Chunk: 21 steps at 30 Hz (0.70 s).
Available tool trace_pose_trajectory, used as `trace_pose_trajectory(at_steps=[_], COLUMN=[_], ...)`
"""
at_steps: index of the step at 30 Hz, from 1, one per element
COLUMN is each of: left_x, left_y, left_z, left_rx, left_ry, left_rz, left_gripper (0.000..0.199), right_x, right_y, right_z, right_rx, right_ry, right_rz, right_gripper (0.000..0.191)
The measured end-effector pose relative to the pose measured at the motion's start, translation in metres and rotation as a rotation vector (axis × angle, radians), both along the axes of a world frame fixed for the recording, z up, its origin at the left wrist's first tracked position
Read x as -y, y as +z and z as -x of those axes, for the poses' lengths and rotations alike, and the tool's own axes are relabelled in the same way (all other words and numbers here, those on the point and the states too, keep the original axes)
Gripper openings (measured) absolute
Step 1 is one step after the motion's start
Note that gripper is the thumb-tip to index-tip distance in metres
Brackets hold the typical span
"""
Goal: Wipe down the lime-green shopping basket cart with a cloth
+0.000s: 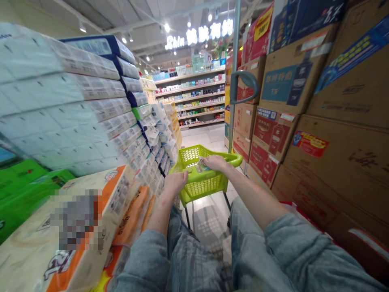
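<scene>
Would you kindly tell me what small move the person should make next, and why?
Perhaps ease the green cart slowly straight ahead: the left hand and right hand are at its near side, pale floor runs on toward the shelves, and packs stacked on the left and cartons on the right leave little sideways room.

Could not see all the fingers of the left hand point(176, 182), half hidden at seven o'clock on the green cart point(206, 187). Could not name the small grey thing point(201, 161) by the right hand point(216, 162) at four o'clock, too tiny to tell. Saw the wheel point(228, 222) only as a dark smudge at five o'clock. Found blurry squares over the big pack point(39, 233) at eight o'clock. Lost the brown boxes point(343, 170) past the edge at three o'clock, and the blue trousers point(194, 259) at six. Could not name the tiny goods point(199, 103) at twelve.
</scene>
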State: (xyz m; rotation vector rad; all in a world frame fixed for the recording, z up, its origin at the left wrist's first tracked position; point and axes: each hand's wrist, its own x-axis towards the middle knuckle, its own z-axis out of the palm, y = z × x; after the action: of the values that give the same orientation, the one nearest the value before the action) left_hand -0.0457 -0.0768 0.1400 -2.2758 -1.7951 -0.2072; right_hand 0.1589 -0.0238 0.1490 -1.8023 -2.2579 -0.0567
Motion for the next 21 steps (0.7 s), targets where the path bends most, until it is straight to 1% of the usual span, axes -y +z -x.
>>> trace_pose_trajectory(at_steps=[3,5,7,9,11,14,17,19,21], left_x=[-0.001,-0.001,-0.001,-0.001,-0.002,-0.002,0.0,0.001,0.002], left_y=[0.001,-0.001,-0.003,-0.006,-0.008,-0.01,-0.011,-0.012,-0.011], left_z=[-0.001,-0.003,-0.004,-0.007,-0.01,-0.016,-0.02,-0.022,-0.021], left_rx=[-0.029,-0.038,-0.041,-0.041,-0.044,-0.055,-0.066,-0.073,-0.083], left_ry=[0.009,0.01,0.01,0.015,0.022,0.015,0.015,0.023,0.015], left_rz=[-0.003,-0.019,-0.043,-0.071,-0.089,-0.097,-0.109,-0.114,-0.112], left_gripper=[0.063,0.062,0.061,0.062,0.063,0.064,0.066,0.066,0.067], right_x=[0.01,0.024,0.041,0.056,0.067,0.074,0.074,0.071,0.069], right_y=[-0.011,-0.021,-0.035,-0.05,-0.066,-0.087,-0.1,-0.105,-0.109], right_z=[-0.018,-0.023,-0.021,-0.011,0.005,0.032,0.052,0.056,0.052], right_rx=[-0.074,-0.165,-0.254,-0.317,-0.338,-0.318,-0.294,-0.275,-0.252], right_ry=[-0.006,0.004,0.011,-0.011,-0.035,-0.038,-0.097,-0.124,-0.102], right_rz=[-0.015,-0.154,-0.354,-0.524,-0.622,-0.659,-0.653,-0.639,-0.628], right_gripper=[0.052,0.048,0.044,0.042,0.043,0.051,0.057,0.059,0.059])
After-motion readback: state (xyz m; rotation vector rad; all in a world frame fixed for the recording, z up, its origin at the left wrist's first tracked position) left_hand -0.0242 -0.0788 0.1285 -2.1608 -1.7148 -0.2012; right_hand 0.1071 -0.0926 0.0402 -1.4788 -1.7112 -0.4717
